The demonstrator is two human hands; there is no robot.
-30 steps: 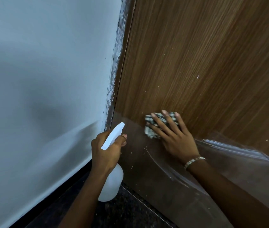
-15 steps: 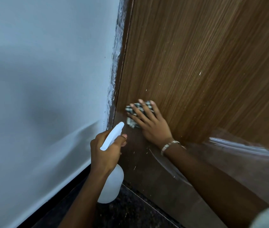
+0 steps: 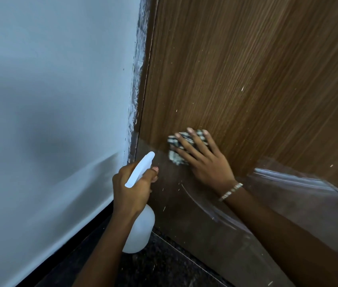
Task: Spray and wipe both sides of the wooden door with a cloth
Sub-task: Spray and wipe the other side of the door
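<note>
on door, right hand pressing cloth

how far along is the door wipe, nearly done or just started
A curved smear low on the door suggests some wiping there is done. In hand: the right hand presses the checked cloth flat on the door near its left edge, while the left hand grips the spray bottle. Left: white specks dot the wood above, and the other side is not in view.
</note>
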